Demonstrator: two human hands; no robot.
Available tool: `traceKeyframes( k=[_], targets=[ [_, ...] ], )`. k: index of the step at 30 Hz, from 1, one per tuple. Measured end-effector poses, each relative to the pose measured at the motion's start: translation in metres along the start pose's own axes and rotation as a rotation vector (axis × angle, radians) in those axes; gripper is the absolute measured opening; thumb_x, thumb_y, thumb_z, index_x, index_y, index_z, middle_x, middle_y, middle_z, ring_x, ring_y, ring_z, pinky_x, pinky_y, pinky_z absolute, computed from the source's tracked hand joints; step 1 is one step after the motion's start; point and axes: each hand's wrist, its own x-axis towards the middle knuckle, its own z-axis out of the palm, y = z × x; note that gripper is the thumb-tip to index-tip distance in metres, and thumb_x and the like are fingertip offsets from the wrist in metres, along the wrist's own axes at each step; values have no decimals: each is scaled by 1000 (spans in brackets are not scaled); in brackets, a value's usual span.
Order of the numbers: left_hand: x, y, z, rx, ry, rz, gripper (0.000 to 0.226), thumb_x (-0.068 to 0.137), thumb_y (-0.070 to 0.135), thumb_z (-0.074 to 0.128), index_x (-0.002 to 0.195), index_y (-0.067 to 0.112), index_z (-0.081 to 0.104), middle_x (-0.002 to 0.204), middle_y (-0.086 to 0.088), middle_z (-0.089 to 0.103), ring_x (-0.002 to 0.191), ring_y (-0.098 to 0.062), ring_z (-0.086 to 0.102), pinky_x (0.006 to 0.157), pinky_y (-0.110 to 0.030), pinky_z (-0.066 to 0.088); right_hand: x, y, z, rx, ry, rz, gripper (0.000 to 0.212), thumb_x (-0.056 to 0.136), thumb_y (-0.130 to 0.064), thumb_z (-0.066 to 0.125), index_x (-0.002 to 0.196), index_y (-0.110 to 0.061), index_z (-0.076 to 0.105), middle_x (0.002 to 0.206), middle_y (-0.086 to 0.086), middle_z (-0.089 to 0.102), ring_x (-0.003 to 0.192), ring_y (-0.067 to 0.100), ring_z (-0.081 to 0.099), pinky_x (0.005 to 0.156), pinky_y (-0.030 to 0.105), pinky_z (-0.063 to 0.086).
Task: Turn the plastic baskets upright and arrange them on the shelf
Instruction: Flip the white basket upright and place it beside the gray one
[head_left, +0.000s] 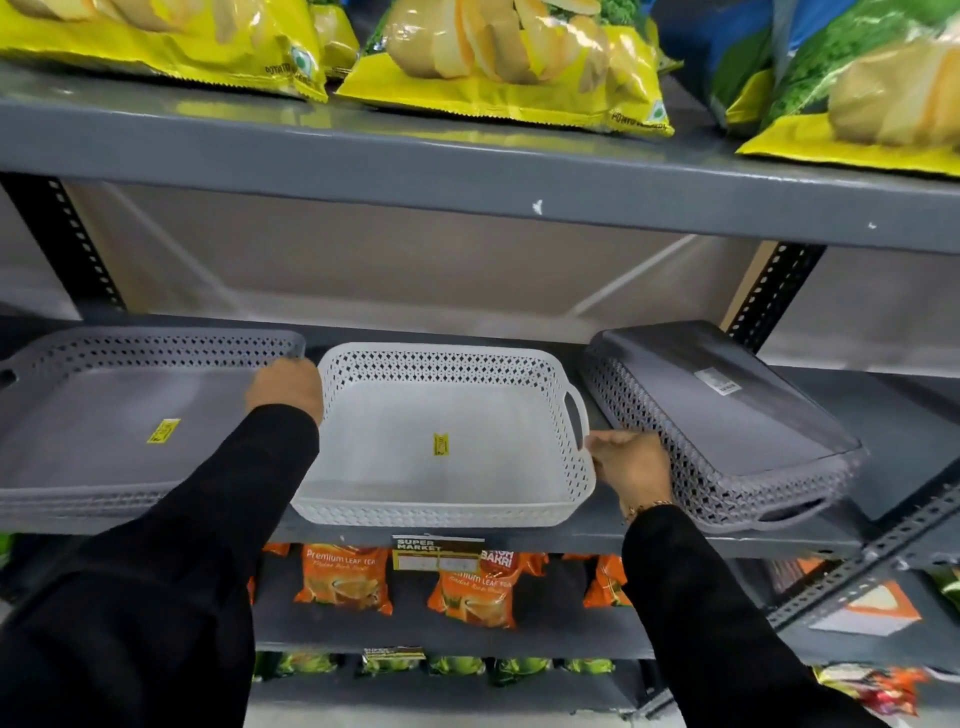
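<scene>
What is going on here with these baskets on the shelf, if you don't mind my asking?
A person in black sleeves is arranging plastic baskets on a grey metal shelf. The left hand and the right hand are on opposite sides of the white basket, which sits upright in the middle. The grey basket on the left is upright too. The grey basket on the right lies upside down, bottom up, so it has yet to be turned.
</scene>
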Motion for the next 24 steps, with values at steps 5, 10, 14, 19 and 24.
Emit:
traceKeyframes(
  k=[5,10,14,19,24],
  targets=[
    [-11,44,-7,23,105,172,34,89,-1,44,121,-4,57,128,-23,52,117,-38,53,92,-42,49,-10,7,-34,174,81,-53,23,88,-19,63,105,-5,70,78,-7,69,79,15,70,92,39,55],
    [-9,128,-16,-485,168,432,28,90,8,49,109,-2,66,129,-19,57,116,-37,56,98,-39,46,3,11,-79,195,548,-153,20,92,-12,53,104,-8,69,103,13,70,90,20,60,87,31,48],
    [0,199,-24,-768,-27,471,23,88,15,50,86,5,70,97,-16,66,95,-31,61,81,-30,45,32,35,-110,318,759,109,25,89,-10,50,109,-1,63,105,14,61,94,23,54,88,32,43],
    [25,283,-25,-873,-235,450,34,90,32,51,109,12,70,123,-14,66,116,-31,59,96,-31,45,64,72,-148,570,622,451,20,88,-22,44,77,-8,53,74,10,48,60,23,43,56,32,37],
    [41,348,-17,-886,-573,509,75,92,62,25,141,8,43,150,-13,40,136,-29,42,114,-36,33,87,86,-167,678,578,505,34,93,-29,43,60,-18,42,57,3,32,47,17,28,42,19,30]
  ],
)
